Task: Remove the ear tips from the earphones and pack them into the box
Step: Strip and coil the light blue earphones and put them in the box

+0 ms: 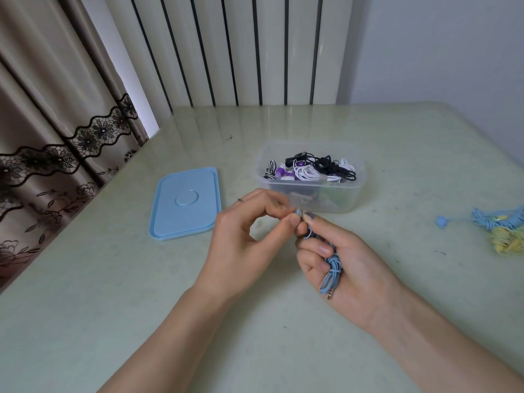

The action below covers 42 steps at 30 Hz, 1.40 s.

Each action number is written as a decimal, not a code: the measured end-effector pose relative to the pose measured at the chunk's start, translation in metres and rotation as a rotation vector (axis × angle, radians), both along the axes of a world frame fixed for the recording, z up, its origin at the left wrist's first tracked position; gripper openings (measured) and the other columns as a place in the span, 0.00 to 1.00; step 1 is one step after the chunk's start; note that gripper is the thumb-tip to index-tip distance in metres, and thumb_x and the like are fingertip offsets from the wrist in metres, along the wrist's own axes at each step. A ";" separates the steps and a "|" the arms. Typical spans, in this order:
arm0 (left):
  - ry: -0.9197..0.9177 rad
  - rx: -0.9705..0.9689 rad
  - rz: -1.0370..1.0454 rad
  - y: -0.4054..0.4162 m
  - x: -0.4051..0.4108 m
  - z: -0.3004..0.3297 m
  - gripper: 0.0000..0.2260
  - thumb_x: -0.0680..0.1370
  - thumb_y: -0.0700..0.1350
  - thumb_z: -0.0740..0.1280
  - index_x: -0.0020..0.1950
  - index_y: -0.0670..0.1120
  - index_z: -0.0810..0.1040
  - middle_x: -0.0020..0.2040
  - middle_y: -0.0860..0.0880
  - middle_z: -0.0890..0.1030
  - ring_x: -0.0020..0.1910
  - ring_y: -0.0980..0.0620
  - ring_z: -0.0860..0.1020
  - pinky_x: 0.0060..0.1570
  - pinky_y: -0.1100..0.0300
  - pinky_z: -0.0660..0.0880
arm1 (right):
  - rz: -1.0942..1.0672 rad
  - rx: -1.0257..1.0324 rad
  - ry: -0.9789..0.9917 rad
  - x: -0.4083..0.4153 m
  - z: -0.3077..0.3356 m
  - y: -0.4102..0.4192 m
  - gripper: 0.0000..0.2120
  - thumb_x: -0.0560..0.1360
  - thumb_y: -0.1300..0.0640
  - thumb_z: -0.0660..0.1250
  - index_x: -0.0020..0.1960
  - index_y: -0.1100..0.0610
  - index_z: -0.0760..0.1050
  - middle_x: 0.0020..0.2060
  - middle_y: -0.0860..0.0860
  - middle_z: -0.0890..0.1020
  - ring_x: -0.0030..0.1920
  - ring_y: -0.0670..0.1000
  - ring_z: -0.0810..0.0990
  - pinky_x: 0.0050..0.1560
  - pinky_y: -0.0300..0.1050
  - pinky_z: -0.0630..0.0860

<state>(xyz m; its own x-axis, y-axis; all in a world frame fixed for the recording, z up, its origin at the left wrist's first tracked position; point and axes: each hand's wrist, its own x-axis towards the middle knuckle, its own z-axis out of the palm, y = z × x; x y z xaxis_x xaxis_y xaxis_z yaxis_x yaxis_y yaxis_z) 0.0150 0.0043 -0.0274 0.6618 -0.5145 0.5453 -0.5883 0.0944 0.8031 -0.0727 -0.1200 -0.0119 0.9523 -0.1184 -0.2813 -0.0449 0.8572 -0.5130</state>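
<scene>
Table: my pale green table [283, 321] carries everything; I work just above it, in front of the box.
Box: the clear box [309, 191] stands open just beyond my hands, already holding black, white and purple earphones [312, 168]; its blue lid [185, 202] lies flat to its left.
Waiting pile: blue and yellow earphones [502, 228] sit well off to my right, not yet handled, I judge.
Right hand: my right hand [340, 262] is curled round the coiled blue earphones [330, 268], plug hanging below; I should keep the bud braced between thumb and forefinger.
Left hand: my left hand [249, 234] pinches at the bud's end with thumb and fingertips.
Ear tip: the ear tip [297, 213] is a small pale speck between both pinches; whether it is off the bud I cannot tell. A straight, slightly twisting pull seems best, grip firm so it does not spring away.
</scene>
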 end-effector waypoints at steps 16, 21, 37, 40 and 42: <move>0.081 -0.056 -0.057 -0.003 -0.003 0.000 0.02 0.77 0.35 0.72 0.47 0.39 0.80 0.44 0.44 0.82 0.46 0.43 0.82 0.51 0.49 0.79 | -0.016 0.015 0.020 0.000 0.002 0.000 0.04 0.70 0.61 0.68 0.39 0.62 0.76 0.33 0.51 0.74 0.23 0.43 0.62 0.23 0.33 0.56; -0.056 -0.019 -0.002 -0.004 -0.003 0.000 0.02 0.77 0.36 0.72 0.47 0.42 0.81 0.44 0.46 0.82 0.47 0.43 0.81 0.50 0.44 0.78 | 0.001 0.026 0.014 0.001 0.000 0.000 0.04 0.71 0.61 0.68 0.40 0.62 0.77 0.33 0.51 0.74 0.23 0.44 0.62 0.22 0.33 0.58; -0.281 0.150 0.029 0.003 0.005 0.008 0.02 0.77 0.36 0.73 0.47 0.41 0.82 0.45 0.49 0.81 0.45 0.52 0.80 0.49 0.64 0.74 | 0.069 0.023 0.006 0.001 -0.002 -0.003 0.05 0.76 0.58 0.66 0.45 0.60 0.74 0.29 0.48 0.68 0.22 0.44 0.61 0.23 0.35 0.56; -0.264 0.156 0.017 0.005 0.006 0.007 0.03 0.77 0.36 0.74 0.47 0.41 0.82 0.45 0.49 0.81 0.45 0.52 0.80 0.49 0.62 0.75 | 0.073 0.024 0.005 0.000 -0.002 -0.003 0.05 0.76 0.58 0.65 0.47 0.60 0.73 0.29 0.49 0.68 0.23 0.44 0.61 0.24 0.35 0.54; -0.252 0.162 0.013 0.005 0.008 0.006 0.03 0.77 0.35 0.74 0.47 0.41 0.82 0.45 0.49 0.81 0.45 0.51 0.80 0.49 0.60 0.76 | 0.065 0.027 0.010 0.000 -0.001 -0.004 0.06 0.77 0.57 0.64 0.45 0.60 0.73 0.29 0.49 0.69 0.23 0.44 0.60 0.25 0.35 0.53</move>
<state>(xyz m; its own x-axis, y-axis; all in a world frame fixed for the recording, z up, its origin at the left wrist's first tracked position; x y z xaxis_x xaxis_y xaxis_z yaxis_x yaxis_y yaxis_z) 0.0225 0.0094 -0.0211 0.5231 -0.6009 0.6044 -0.7712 -0.0319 0.6358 -0.0729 -0.1238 -0.0131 0.9550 -0.0484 -0.2926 -0.1061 0.8656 -0.4893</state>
